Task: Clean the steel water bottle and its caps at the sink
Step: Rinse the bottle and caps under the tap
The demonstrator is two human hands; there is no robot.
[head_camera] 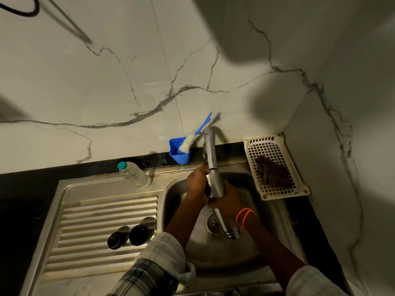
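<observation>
Both hands over sink (171, 201) | left hand (197, 182) and right hand (227, 201) wrap fingers around steel bottle (217, 182) under tap (210, 146) | two black caps (128, 236) on drainboard, left

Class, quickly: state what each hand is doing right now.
Left hand: grips the steel bottle under the tap.
Right hand: grips the same bottle lower down.

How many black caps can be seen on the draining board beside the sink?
2. One black cap lies on the ridged draining board, to the left; the other black cap stands right beside it, nearer the sink bowl. The sleeve might hide more.
</observation>
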